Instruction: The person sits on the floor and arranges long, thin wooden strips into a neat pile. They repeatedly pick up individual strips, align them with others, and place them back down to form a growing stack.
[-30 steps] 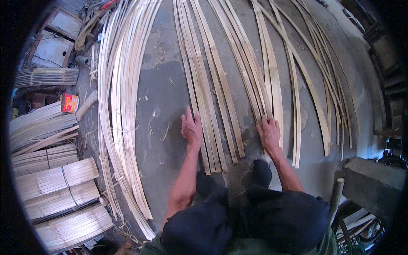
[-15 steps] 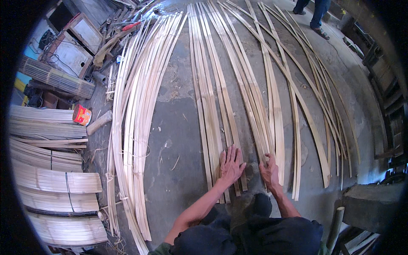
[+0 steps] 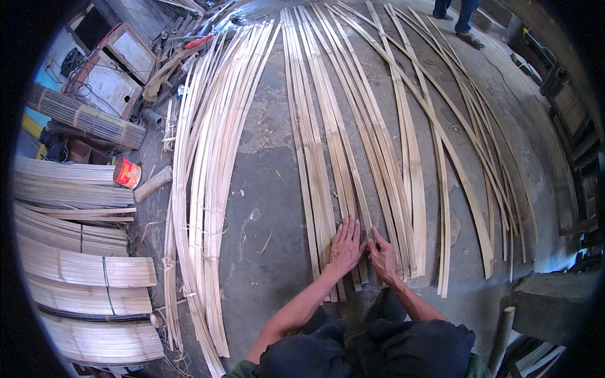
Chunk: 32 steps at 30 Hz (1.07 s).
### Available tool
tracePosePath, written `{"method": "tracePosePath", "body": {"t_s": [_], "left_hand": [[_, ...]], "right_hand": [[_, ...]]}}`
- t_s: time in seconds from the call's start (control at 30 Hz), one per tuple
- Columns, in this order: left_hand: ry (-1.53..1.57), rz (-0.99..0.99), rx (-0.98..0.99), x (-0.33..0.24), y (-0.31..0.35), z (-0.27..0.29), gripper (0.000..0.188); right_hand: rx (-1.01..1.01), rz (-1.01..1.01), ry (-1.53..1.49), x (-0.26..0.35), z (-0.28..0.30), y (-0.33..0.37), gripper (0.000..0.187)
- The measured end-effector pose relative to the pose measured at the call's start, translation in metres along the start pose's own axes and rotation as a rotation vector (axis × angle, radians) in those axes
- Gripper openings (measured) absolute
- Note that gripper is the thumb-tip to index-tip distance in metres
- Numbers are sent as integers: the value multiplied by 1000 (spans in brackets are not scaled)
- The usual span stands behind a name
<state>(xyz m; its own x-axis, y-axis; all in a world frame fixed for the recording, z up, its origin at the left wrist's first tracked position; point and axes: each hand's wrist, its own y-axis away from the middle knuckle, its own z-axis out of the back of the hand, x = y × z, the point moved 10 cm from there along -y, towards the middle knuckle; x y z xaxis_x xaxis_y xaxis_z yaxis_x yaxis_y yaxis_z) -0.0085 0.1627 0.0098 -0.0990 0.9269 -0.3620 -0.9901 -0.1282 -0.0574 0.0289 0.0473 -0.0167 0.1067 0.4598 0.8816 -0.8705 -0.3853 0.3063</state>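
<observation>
Long pale bamboo strips point(image 3: 313, 157) run away from me across the floor, side by side. My left hand point(image 3: 345, 244) lies flat on the near ends of this middle group, fingers stretched out. Close beside it, my right hand point(image 3: 382, 254) has its fingers pinched at the near part of a single bamboo strip point(image 3: 357, 183) along the group's right edge. Further right lies another group of bamboo strips point(image 3: 386, 170), apart from the one under my left hand. The strip's tip is partly hidden by my fingers.
A thick row of strips point(image 3: 211, 189) lies on the left. Tied bundles of slats point(image 3: 94, 268), a red tin point(image 3: 127, 173) and a rolled slatted mat point(image 3: 88, 116) stand beyond it. Looser, crossing strips point(image 3: 463, 208) lie right. Another person's feet point(image 3: 469, 39) show at far right.
My right hand has moved left from the right-hand group to beside my left hand, bringing a strip against the middle group. My left hand stays on the strips.
</observation>
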Motion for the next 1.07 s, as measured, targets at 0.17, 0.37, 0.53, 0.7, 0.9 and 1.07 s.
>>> {"method": "tracePosePath", "body": {"t_s": [0.17,0.37,0.53,0.7,0.9,1.07], "left_hand": [[-26,-2,12,-6,-4,2,73],[-23,5,18,3,2,1,71],[15,12,-9,1,-2,5,66],[32,-4,-1,2,-3,5,61],[73,-33,3,6,-1,8,61],[148,17,-137,26,1,32,63]], "right_hand": [[-160,366,168,3,9,-4,49],[-20,137,-24,22,9,8,47],[-73,186,183,21,15,9,45],[-84,317,46,11,0,12,45],[-103,289,51,17,-2,18,47],[-155,429,46,60,9,37,47]]}}
